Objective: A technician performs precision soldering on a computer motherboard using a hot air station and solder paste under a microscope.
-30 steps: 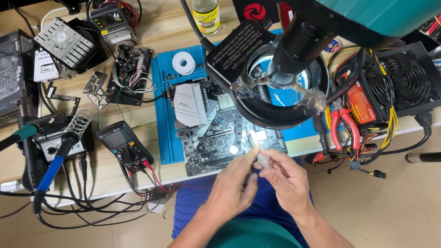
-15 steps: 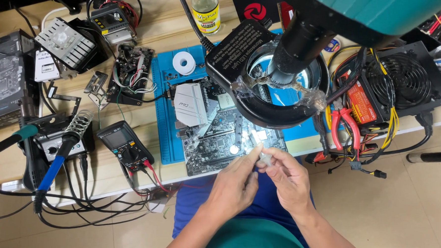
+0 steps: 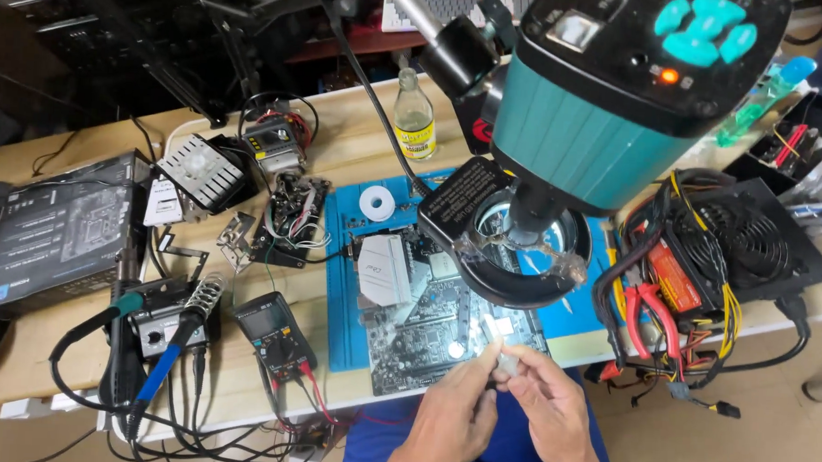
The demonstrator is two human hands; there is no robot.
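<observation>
Both hands have drifted slightly toward 6 o'clock, left hand [image 3: 454, 418] and right hand [image 3: 551, 413] fingers pinching a small clear syringe [image 3: 505, 358] together, just off the circuit board's [image 3: 444, 329] 5 o'clock corner, on the desk [image 3: 238, 390] beneath the microscope [image 3: 611, 101].

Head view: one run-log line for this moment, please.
hands: left and right pinch small pale part | below: circuit board on blue mat

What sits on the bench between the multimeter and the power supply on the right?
In the head view, between the multimeter and the power supply lies the blue mat carrying a circuit board, with the microscope's ring light hanging above it.
</observation>
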